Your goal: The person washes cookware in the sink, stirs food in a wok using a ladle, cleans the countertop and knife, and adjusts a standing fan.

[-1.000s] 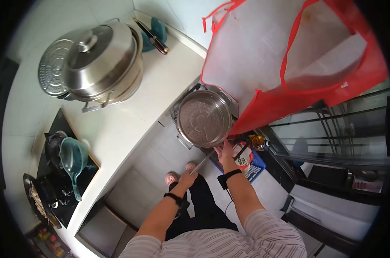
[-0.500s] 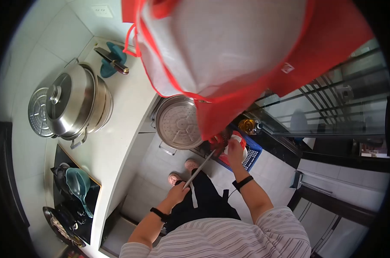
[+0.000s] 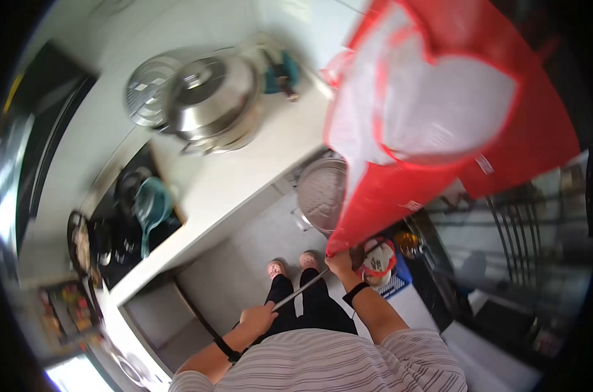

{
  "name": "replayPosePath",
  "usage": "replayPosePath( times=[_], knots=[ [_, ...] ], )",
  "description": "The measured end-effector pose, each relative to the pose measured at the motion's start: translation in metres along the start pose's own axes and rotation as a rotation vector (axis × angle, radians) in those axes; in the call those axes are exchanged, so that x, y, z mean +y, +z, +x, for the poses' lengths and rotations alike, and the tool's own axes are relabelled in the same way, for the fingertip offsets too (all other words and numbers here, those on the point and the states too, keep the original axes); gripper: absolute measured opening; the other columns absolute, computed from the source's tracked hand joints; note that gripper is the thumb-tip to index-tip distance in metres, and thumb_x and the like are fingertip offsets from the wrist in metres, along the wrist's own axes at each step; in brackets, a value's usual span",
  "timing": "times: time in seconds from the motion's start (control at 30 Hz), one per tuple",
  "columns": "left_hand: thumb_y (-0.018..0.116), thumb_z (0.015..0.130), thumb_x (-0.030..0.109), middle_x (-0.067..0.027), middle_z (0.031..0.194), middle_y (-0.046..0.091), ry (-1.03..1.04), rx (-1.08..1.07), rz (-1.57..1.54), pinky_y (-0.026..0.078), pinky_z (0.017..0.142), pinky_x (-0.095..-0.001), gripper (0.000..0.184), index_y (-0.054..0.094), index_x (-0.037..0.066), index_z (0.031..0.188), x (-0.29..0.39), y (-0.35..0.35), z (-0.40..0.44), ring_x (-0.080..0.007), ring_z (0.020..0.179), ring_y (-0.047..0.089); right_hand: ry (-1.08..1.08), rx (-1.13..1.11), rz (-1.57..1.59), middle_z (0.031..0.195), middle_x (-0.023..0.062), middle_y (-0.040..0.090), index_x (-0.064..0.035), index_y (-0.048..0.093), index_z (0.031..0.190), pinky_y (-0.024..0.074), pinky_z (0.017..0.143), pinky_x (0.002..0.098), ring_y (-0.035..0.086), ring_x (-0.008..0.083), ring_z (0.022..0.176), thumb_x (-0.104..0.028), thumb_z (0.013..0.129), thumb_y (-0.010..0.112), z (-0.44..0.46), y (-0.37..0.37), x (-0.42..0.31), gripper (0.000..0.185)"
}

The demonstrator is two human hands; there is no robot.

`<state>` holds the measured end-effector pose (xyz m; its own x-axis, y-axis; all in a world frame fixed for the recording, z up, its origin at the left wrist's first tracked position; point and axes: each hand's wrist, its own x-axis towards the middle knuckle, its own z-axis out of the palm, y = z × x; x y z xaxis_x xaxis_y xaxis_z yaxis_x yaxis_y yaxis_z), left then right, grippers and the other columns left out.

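Observation:
My left hand (image 3: pixel 257 321) is closed around the lower end of a thin grey metal rod (image 3: pixel 301 288), which slants up to the right in front of my legs. At the rod's far end my right hand (image 3: pixel 340 262) is closed at the bottom tip of a large red and white bag (image 3: pixel 391 196). The bag's lower corner stretches down to these fingers. Just right of that hand, a red and white packet (image 3: pixel 378 258) sits by a blue basket (image 3: pixel 397 282). Whether the rod touches the right hand is hard to make out.
On the counter (image 3: pixel 244 170) at left stand a lidded steel pot (image 3: pixel 211 98) and a teal ladle (image 3: pixel 152 202) by the stove. A perforated steel pan (image 3: pixel 322 193) is partly behind the bag. An oil bottle (image 3: pixel 407 244) stands at right.
The view has turned, shifting the counter and pot rightward. My right hand has moved from the red and white packet to the bag's lower corner. My left hand still holds the rod.

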<state>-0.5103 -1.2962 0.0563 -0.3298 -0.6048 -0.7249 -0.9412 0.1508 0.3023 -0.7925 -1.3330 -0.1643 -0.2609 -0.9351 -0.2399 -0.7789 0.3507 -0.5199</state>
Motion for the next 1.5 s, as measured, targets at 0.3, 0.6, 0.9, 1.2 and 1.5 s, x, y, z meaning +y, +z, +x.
replayPosePath(
  times=[0.3,0.6,0.9,1.2,1.5],
  knots=[
    [0.050,0.090,0.036,-0.0120,0.080,0.066,-0.359,0.070,-0.222,0.051,0.065,-0.0432,0.027,0.053,0.011,0.102,-0.020,0.061,-0.156,-0.0308,0.078,0.065,0.506,-0.925,0.845,0.073,-0.0018,0.059,-0.0098,0.061,0.093,0.0443,0.052,0.0219,0.057,0.0100,0.063,-0.012,0.083,0.066,-0.032,0.006,-0.081,0.011],
    [0.054,0.084,0.027,-0.0107,0.081,0.066,-0.816,0.529,-0.751,0.052,0.065,-0.0406,0.024,0.062,0.011,0.100,0.070,0.268,-0.338,-0.0295,0.080,0.066,-1.157,-0.661,-0.145,0.090,0.0157,0.060,-0.0088,0.058,0.097,0.0463,0.072,0.0470,0.059,0.0353,0.084,-0.023,0.072,0.066,-0.241,0.066,-0.213,0.030],
    [0.061,0.082,0.029,-0.0134,0.079,0.065,-1.341,0.750,-1.110,0.050,0.065,-0.0431,0.025,0.060,0.007,0.093,0.229,0.499,-0.485,-0.0315,0.080,0.064,-0.354,-2.020,-0.294,0.091,0.0067,0.057,-0.0134,0.051,0.100,0.0554,0.072,0.0447,0.061,0.0241,0.081,-0.004,0.087,0.053,-0.594,0.157,-0.208,0.016],
    [0.062,0.081,0.033,-0.0121,0.083,0.066,-1.996,0.821,-1.604,0.050,0.067,-0.0444,0.023,0.061,0.011,0.091,0.345,0.611,-0.502,-0.0317,0.082,0.064,0.123,-2.267,-0.542,0.093,0.0040,0.063,-0.0150,0.058,0.098,0.0515,0.082,0.0466,0.061,0.0236,0.091,-0.026,0.094,0.050,-0.963,0.163,-0.174,0.014],
    [0.050,0.083,0.016,-0.0222,0.104,0.060,-2.303,1.064,-2.141,0.049,0.073,-0.0424,0.030,0.056,0.004,0.110,0.397,0.690,-0.451,-0.0367,0.089,0.060,-0.100,-2.272,-0.556,0.076,0.0028,0.055,-0.0126,0.057,0.085,0.0526,0.068,0.0437,0.056,0.0199,0.068,-0.019,0.091,0.052,-1.355,0.192,-0.109,0.010]
  ],
)
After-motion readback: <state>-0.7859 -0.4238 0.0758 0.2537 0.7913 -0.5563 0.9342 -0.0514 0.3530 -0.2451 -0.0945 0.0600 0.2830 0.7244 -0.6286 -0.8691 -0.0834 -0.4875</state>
